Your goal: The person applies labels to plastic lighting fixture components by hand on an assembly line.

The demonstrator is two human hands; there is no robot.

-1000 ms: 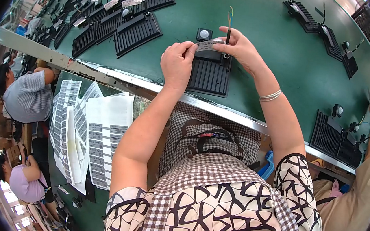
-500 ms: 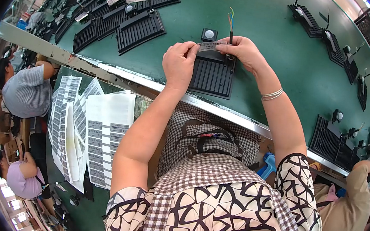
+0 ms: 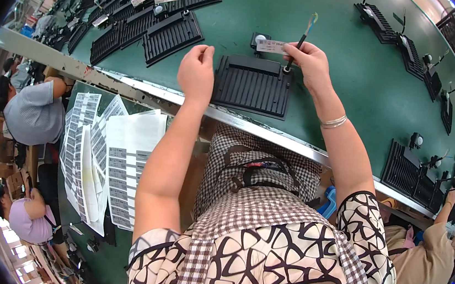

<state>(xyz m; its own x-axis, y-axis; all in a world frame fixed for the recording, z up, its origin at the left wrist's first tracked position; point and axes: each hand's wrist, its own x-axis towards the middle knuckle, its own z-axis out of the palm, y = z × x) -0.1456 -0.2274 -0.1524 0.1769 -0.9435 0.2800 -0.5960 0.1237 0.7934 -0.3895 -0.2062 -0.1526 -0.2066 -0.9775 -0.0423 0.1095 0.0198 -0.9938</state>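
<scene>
A black finned lamp housing (image 3: pixel 252 89) lies on the green table in front of me, with a round white sensor (image 3: pixel 260 38) in a black mount at its far side. From its right corner a black cable (image 3: pixel 300 45) rises, ending in bare coloured wires. My right hand (image 3: pixel 310 65) pinches the right end of a printed silver-white label (image 3: pixel 271 47) against this cable; the label's other end sticks out leftward, free. Left of the housing, my left hand (image 3: pixel 196 75) is raised with fingers curled closed and nothing visible in them.
Several similar black lamps (image 3: pixel 172 36) crowd the table's left side, some with labels on their cables. More lamps (image 3: pixel 413 59) line the right side. Label sheets (image 3: pixel 128 137) lie on a lower surface left of me. The table's metal edge (image 3: pixel 261 133) runs before me. People sit at both sides.
My left hand has let go of the label and moved left, uncovering the housing. My right hand has shifted slightly right with the label and cable, and the cable now tilts right.
</scene>
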